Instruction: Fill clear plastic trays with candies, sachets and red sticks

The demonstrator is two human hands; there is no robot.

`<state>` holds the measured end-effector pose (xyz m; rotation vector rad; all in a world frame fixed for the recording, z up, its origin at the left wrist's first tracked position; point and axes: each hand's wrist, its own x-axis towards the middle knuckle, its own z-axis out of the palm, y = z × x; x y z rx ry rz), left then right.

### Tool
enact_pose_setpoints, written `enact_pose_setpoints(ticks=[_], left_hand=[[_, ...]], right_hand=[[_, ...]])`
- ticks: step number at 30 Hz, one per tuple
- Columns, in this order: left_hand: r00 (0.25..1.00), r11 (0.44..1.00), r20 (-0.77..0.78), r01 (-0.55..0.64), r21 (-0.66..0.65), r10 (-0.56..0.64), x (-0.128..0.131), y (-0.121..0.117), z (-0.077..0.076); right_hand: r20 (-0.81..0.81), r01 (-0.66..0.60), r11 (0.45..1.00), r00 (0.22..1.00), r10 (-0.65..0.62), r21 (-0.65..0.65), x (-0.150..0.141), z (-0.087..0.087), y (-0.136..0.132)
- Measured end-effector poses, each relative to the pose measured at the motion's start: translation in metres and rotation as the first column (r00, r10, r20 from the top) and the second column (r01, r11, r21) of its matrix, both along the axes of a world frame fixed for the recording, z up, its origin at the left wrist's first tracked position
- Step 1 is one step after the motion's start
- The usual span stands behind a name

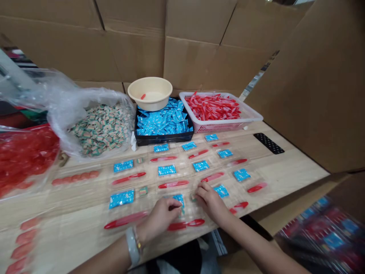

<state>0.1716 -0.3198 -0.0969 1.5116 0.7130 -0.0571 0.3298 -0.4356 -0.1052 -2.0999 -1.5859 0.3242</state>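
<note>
Clear plastic trays lie in rows on the wooden table [288,171], each holding a blue sachet [121,198] and a red plastic piece [173,184]. My left hand [162,217] rests on the nearest middle tray, fingers curled over a blue sachet [178,198]. My right hand [209,200] presses beside it, fingertips pinched on a small item I cannot make out. A red piece [186,224] lies just below both hands.
Behind the rows stand a black tray of blue sachets [164,137], a pink basket of red pieces [248,114], a cream bowl [149,93] and a plastic bag of small green-beige packets [99,127]. Red items fill a bag [23,156] left. Cardboard walls surround; a box of packed sets [327,232] sits right.
</note>
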Motion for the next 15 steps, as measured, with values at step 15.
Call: enact_pose_setpoints(ticks=[15], left_hand=[[0.992,0.959,0.119,-0.080,0.272,0.049,0.072,0.056,0.016]], right_hand=[[-0.129,0.150,0.980,0.983,-0.133,0.135,0.029,0.014,0.037]])
